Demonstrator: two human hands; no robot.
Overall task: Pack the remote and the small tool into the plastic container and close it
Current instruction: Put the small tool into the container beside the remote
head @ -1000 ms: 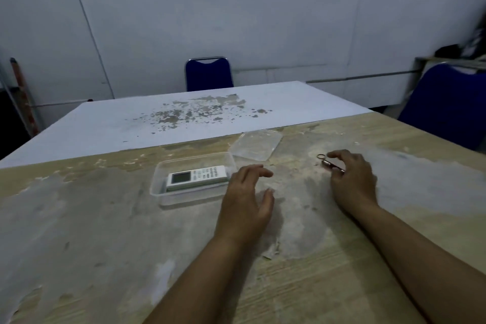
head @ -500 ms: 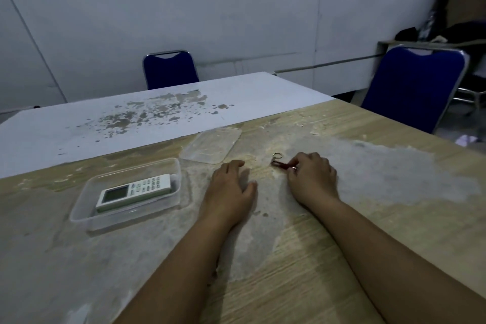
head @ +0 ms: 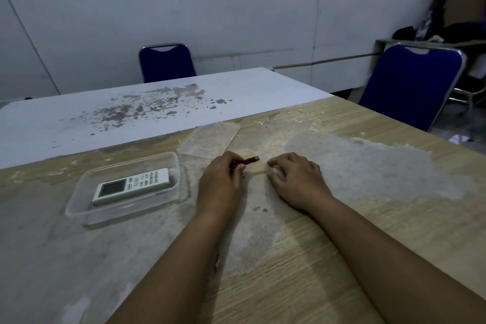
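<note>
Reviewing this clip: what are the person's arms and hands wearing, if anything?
Nothing shows. The left hand and right hand are bare, with no gloves, rings or watch in sight. Both forearms are uncovered to the frame's lower edge, so no sleeve is in view.

The bench [head: 368,218] is pretty beat up: wood-grain top with big grey patches where the surface has worn or peeled off. Butted up against its far edge is a second, white table [head: 249,87] with a scatter of dark chipped spots around the middle. One blue chair [head: 167,63] with a metal frame sits behind that white table, against the pale wall [head: 236,8]. Another blue chair [head: 410,81], same style, stands off the right corner of the bench. Far right there's a dark heap of stuff [head: 447,31] on a ledge, too murky to make out.
</note>
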